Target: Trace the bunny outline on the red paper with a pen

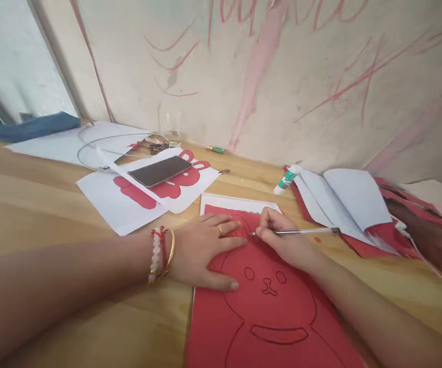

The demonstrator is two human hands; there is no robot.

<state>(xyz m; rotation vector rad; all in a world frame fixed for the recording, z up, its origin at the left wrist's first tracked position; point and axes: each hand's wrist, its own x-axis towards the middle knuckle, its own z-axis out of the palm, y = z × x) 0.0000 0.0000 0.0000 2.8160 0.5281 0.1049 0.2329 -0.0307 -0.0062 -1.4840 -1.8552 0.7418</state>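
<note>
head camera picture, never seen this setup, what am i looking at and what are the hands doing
This is one picture from a camera worn on a person's head, looking down at their bare hands. The left hand, with bracelets, lies flat on a red paper sheet with a drawn cartoon animal face. The right hand holds a thin silver stick, perhaps a brush, its tip at the sheet. On the light wooden table lie a dark smartphone on white paper with red shapes and a white-and-green glue tube.
</note>
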